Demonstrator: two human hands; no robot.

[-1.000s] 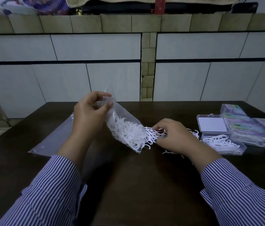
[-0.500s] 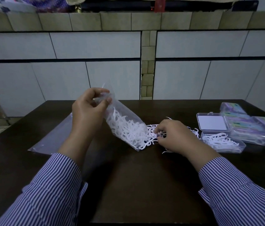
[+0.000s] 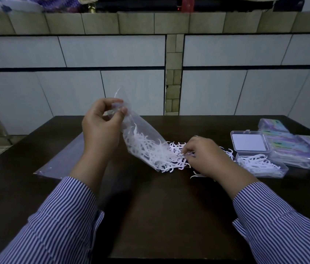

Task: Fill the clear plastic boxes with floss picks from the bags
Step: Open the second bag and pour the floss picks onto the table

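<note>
bag (image 3: pixel 140 141) left of boxes (image 3: pixel 260 164), on table (image 3: pixel 159 216)

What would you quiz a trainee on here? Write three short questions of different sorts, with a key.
1. True or false: the left hand holds the bag up by its closed end, mouth down toward the table.
2. Where do the right hand fingers work? A) in the open clear box B) in the spilled floss picks at the bag's mouth C) on the box's lid
3. Fill in: the open clear box already holds some floss ____.

Key: 1 true; 2 B; 3 picks.
</note>
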